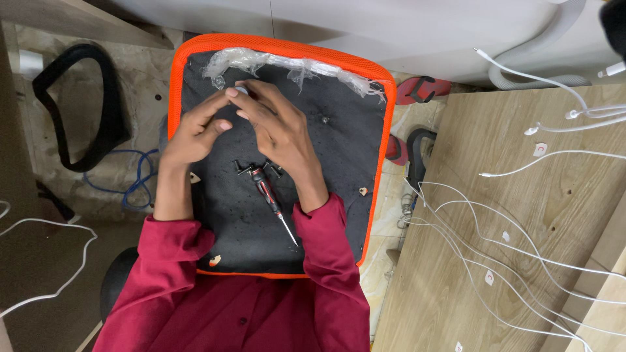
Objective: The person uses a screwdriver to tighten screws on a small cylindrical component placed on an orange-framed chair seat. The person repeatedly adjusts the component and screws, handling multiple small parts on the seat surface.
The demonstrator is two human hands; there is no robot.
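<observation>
A chair seat panel, black underneath with an orange mesh edge, lies upside down in front of me. Both hands meet near its top left. My left hand and my right hand pinch a small grey object between their fingertips; what it is cannot be told. A screwdriver with a black and red handle lies on the panel below my hands, tip toward me. Several black screws lie beside its handle. Crumpled clear plastic wrap runs along the panel's top edge.
A wooden board on the right carries several white cables. A black chair armrest and a blue cable lie on the floor at left. Another armrest and a red part sit right of the panel.
</observation>
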